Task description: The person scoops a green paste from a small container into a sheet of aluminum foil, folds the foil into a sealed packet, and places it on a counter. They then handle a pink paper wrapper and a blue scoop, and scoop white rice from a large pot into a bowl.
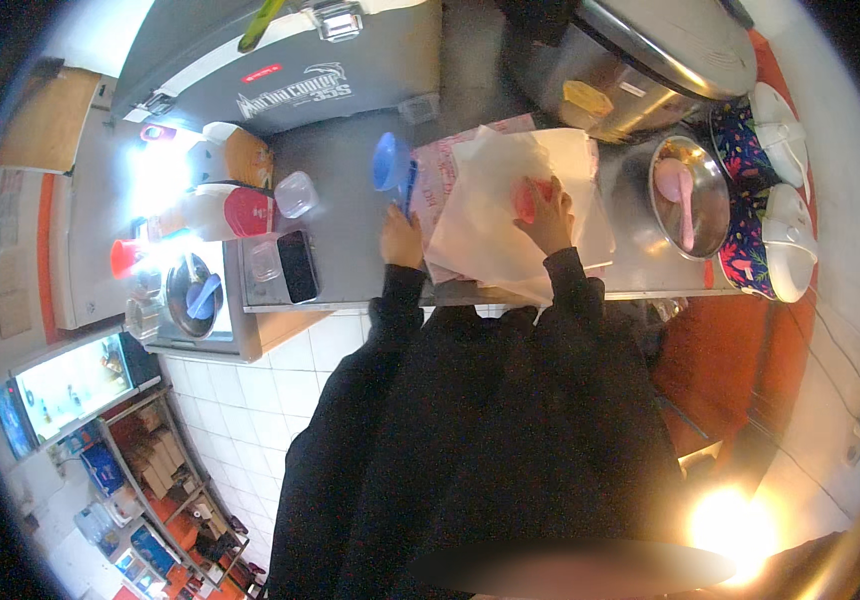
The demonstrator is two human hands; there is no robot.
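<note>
My left hand (402, 237) is closed around the dark handle of a blue ladle (387, 162), whose round bowl points away from me above the grey counter. My right hand (552, 222) rests over a stack of pale wrapping paper (485, 225), its fingers curled on a small red round thing (528, 200). The hand partly covers that red thing, so I cannot make out its kind. Beneath the pale sheets lies paper with pink-red print (438, 172).
A grey cooler box (380, 75) and a large steel rice cooker (640, 65) stand at the back. Right: a steel bowl (662, 215) with a pink ladle (687, 205) and patterned containers (745, 235). Left: a phone (298, 267), clear plastic tubs (296, 195) and a red-labelled bottle (248, 210).
</note>
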